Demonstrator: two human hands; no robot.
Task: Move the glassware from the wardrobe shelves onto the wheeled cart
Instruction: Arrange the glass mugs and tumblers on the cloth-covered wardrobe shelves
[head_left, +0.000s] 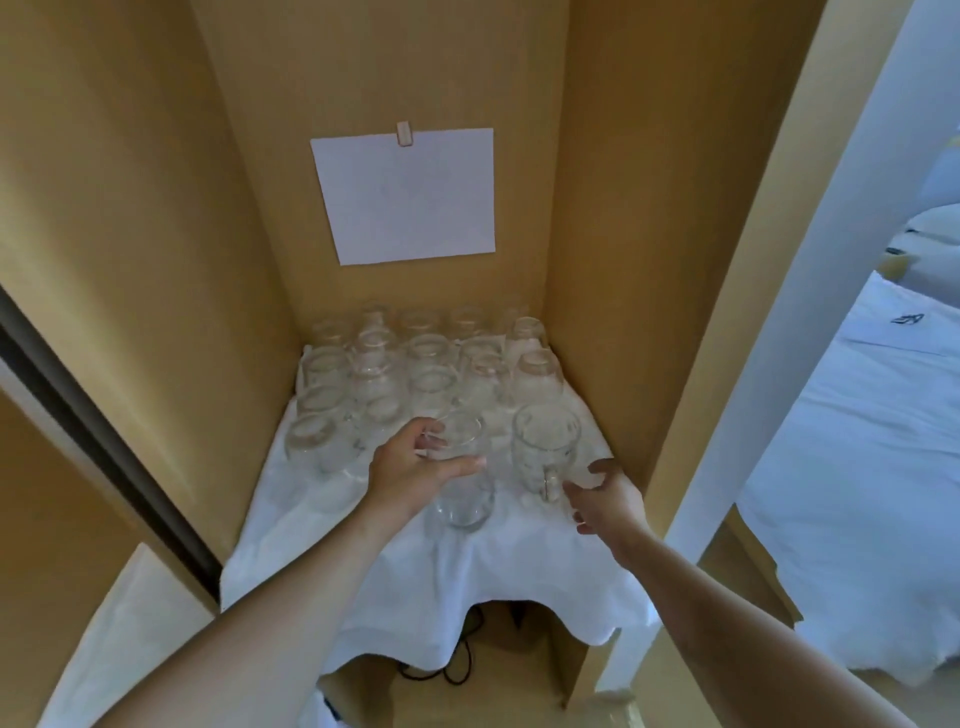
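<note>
Two bare arms reach into the wardrobe from below. The left hand (415, 467) curls its fingers and thumb round a clear glass (460, 467) near the front of the shelf, gripping it by the upper part. The right hand (602, 499) hovers just beside the handle of a glass mug (543, 449), fingers loosely spread and holding nothing; whether a fingertip touches the handle is hard to tell. Behind them a crowd of other glasses (426, 364) stands in rows toward the back wall. All of it rests on a white cloth (467, 571) that covers the shelf and droops over its front edge. A white sheet of paper (405, 195) is clipped to the tan back panel. Dark cables (457, 654) lie on the floor under the shelf, and a bed with white linen (872, 467) shows at the right past the wardrobe's side.
</note>
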